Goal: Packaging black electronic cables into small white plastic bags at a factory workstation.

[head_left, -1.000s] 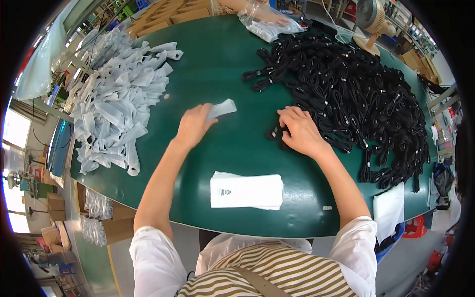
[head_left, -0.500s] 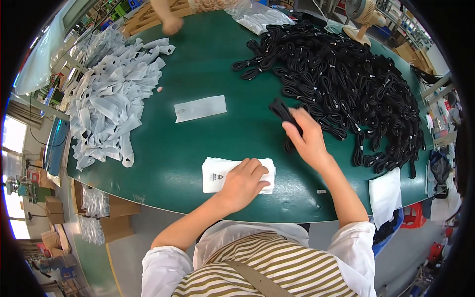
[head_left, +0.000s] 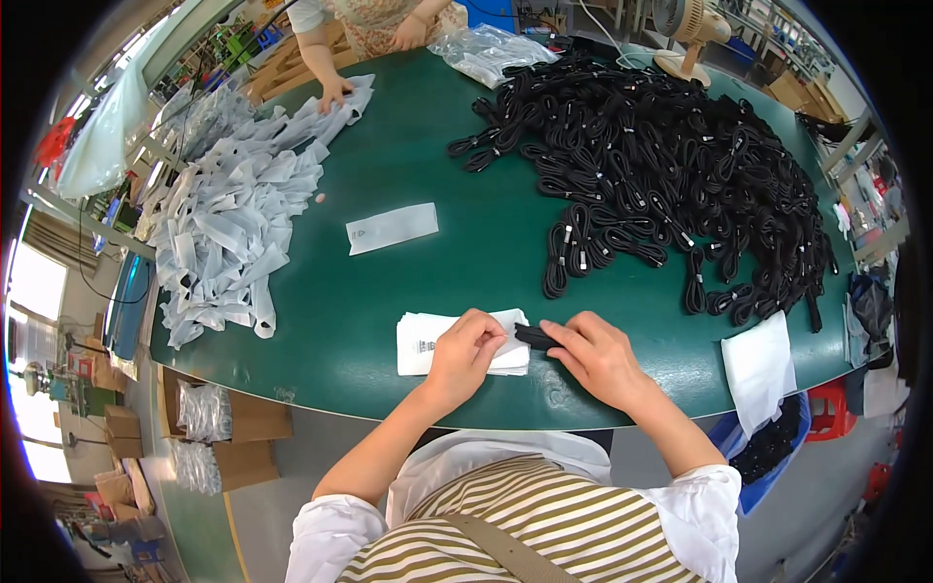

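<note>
A stack of flat white bags (head_left: 415, 342) lies at the table's near edge. My left hand (head_left: 465, 358) is closed in a pinch at the right part of the stack, apparently on the top bag's edge. My right hand (head_left: 598, 358) grips a coiled black cable (head_left: 534, 337), its tip at the right end of the stack, close to my left fingertips. Whether that tip is inside a bag I cannot tell. A single frosted bag (head_left: 393, 229) rests flat further up the table. At right spreads a large heap of coiled black cables (head_left: 661, 146).
To the left is a pile of filled frosted bags (head_left: 228, 228). A co-worker's hand (head_left: 335, 92) touches its far end. A fan (head_left: 688, 39) stands at the back, near a clear plastic bag (head_left: 491, 53). A white sheet (head_left: 758, 369) hangs over the right edge above a blue bin (head_left: 777, 457).
My right hand has brought the black cable from beside the heap down to the stack. My left hand went from lying flat to a pinch. The co-worker's hand reached the left pile.
</note>
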Tool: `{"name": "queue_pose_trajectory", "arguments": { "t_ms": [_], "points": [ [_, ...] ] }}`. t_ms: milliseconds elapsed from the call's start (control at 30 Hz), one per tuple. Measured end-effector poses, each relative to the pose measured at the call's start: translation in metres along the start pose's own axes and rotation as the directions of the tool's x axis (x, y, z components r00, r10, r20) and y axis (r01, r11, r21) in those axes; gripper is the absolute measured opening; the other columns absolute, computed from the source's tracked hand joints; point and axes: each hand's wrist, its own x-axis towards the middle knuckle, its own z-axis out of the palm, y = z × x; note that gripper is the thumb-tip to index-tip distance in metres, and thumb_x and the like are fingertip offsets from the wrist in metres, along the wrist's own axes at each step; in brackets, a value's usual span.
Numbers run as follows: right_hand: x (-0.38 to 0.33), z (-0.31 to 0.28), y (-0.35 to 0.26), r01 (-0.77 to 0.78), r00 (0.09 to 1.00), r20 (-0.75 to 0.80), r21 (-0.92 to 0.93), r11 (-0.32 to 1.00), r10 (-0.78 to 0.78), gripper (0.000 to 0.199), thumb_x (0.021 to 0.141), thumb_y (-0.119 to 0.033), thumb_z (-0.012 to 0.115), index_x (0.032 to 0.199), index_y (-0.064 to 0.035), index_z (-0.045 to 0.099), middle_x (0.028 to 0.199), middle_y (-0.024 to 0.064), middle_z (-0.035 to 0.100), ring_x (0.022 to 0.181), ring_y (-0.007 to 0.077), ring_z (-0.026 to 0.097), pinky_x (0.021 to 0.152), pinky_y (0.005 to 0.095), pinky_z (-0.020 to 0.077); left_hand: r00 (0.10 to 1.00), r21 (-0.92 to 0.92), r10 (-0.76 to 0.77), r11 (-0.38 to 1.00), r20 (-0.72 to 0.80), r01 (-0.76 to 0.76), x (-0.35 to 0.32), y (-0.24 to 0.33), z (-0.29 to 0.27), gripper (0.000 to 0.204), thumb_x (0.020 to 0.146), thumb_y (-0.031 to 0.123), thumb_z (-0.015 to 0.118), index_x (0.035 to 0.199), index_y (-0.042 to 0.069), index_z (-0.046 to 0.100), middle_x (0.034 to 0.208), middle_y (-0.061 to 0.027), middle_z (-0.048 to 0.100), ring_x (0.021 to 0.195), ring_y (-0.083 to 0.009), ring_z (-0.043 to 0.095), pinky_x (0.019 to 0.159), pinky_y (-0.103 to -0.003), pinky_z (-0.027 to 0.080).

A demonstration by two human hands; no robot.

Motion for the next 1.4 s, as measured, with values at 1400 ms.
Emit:
{"name": "queue_pose_trajectory", "arguments": {
  "t_ms": [1400],
  "points": [
    [0.027,0.011,0.028,-0.382,0.921,0.043,0.296,0.876,0.387,0.024,0.092,-0.002,0.06,0.116,0.0003,0.061,0.084,0.0133,0.06,0.064,0.026,0.058,0.059,0.0342,0.0479,0.952,0.417,0.279,0.855,0.129,-0.307,0.008,-0.003,0.001,0.011,0.085,0.003,0.07,0.092,0.003,0.062,0.091,-0.008,0.062,0.082,-0.0259,0.061,0.07,-0.035,0.052]
  ]
}}
